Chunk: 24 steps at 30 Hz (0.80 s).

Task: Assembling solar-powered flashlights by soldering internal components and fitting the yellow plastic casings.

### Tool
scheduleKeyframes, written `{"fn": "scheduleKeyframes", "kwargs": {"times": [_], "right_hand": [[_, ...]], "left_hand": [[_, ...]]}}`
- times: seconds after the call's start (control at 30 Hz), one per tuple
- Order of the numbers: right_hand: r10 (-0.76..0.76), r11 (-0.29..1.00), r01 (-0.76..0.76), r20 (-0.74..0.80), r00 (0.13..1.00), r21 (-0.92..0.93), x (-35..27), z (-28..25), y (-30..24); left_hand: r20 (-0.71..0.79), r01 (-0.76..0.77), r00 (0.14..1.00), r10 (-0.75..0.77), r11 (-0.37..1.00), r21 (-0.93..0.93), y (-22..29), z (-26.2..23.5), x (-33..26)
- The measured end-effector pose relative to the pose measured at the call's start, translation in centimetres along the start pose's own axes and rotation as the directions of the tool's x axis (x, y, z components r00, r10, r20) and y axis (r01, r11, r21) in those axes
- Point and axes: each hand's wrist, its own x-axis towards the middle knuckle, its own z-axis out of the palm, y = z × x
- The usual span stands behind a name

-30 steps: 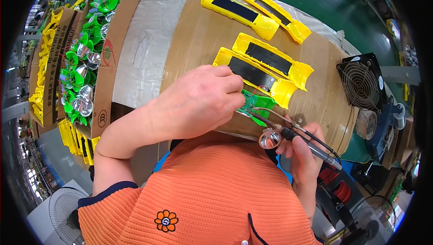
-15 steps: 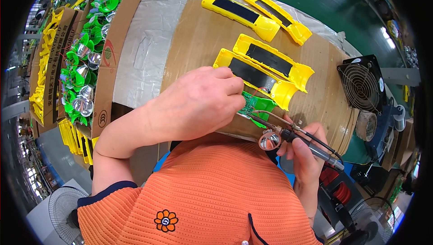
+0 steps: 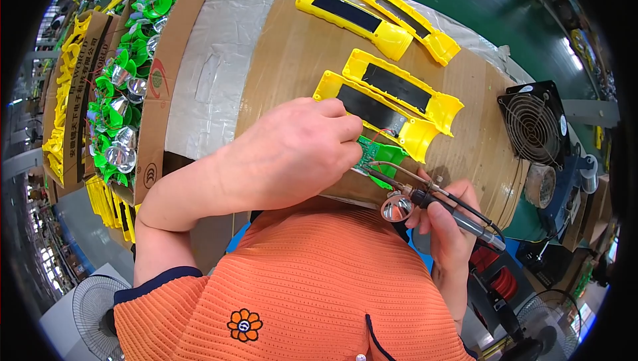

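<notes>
Green circuit board: a small green printed board (image 3: 369, 155) with thin wires lies at the near edge of the brown cardboard sheet (image 3: 292, 62) covering the desk, touching the near end of a yellow plastic casing.
Left hand: the left hand (image 3: 292, 151) rests over the board, fingers curled closed, fingertips pinching it in place.
Right hand: the right hand (image 3: 446, 223) is closed around a dark-handled soldering iron (image 3: 425, 198), whose thin metal tip points at the board.
Reflector: a small shiny silver cone reflector (image 3: 397, 207) hangs just beside the right hand, below the board.
Casings: two open yellow plastic casings with black panels (image 3: 389, 98) lie mid-sheet; two closed yellow ones (image 3: 375, 15) lie at the far edge.
Fan: a small black square fan (image 3: 535, 121) stands at the right edge.
Box: a cardboard box of green and silver parts (image 3: 126, 88) sits at the left.
</notes>
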Motion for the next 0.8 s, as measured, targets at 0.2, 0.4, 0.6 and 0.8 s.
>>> {"fn": "scheduleKeyframes", "kwargs": {"times": [0.2,0.4,0.6,0.8], "right_hand": [[0.016,1.0,-0.016,-0.016,1.0,-0.01,0.1,0.0,-0.2],[-0.1,0.993,0.106,-0.131,0.986,0.046,0.3,-1.4,-0.7],[-0.156,0.98,0.18,-0.241,0.958,0.08,0.9,-2.7,0.0],[-0.176,0.945,0.241,-0.277,0.945,0.221,1.1,-3.4,1.0]], "left_hand": [[0.007,0.001,1.0,-0.001,1.0,0.004,0.0,-0.1,0.2],[0.01,0.002,1.0,-0.002,1.0,-0.002,0.0,-0.1,0.1],[0.032,0.008,0.999,-0.008,1.0,-0.007,0.1,-0.3,0.1],[-0.053,0.073,0.996,-0.074,0.997,-0.026,-0.2,-2.6,1.1]]}}
